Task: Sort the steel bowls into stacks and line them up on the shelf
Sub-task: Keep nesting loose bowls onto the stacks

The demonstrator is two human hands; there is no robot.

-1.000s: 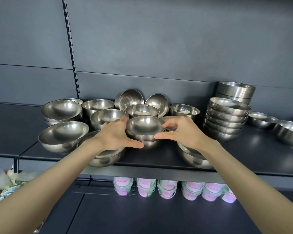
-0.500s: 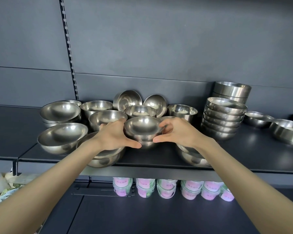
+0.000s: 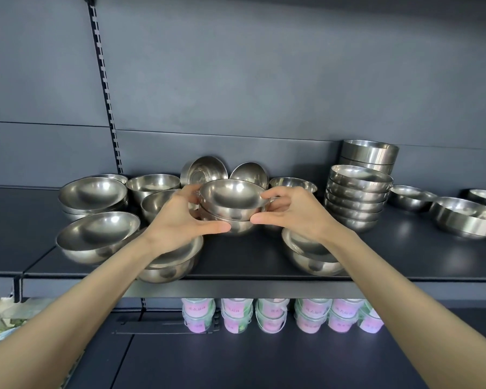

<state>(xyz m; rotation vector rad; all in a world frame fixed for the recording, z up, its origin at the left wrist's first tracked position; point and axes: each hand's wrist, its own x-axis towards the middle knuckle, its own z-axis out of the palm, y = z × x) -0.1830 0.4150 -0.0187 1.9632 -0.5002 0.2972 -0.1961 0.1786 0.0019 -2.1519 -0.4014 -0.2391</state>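
Observation:
A small stack of round steel bowls (image 3: 233, 204) is held above the middle of the dark shelf (image 3: 244, 259). My left hand (image 3: 180, 220) grips its left side, thumb under the bottom bowl. My right hand (image 3: 295, 213) grips the right side the same way. Loose round bowls (image 3: 96, 237) lie to the left, some nested, and two bowls (image 3: 204, 169) lean on the back wall. A tall stack of flat-sided bowls (image 3: 358, 200) stands to the right, with a second stack (image 3: 369, 154) behind it.
A nested pair of bowls (image 3: 312, 256) sits near the shelf's front edge under my right wrist, another pair (image 3: 171, 265) under my left. Wide shallow bowls (image 3: 463, 217) lie far right. Pink and green tubs (image 3: 275, 315) line the lower shelf.
Both hands have lifted the small bowl stack a little and carried it toward the back of the shelf. The grip on both sides is unchanged.

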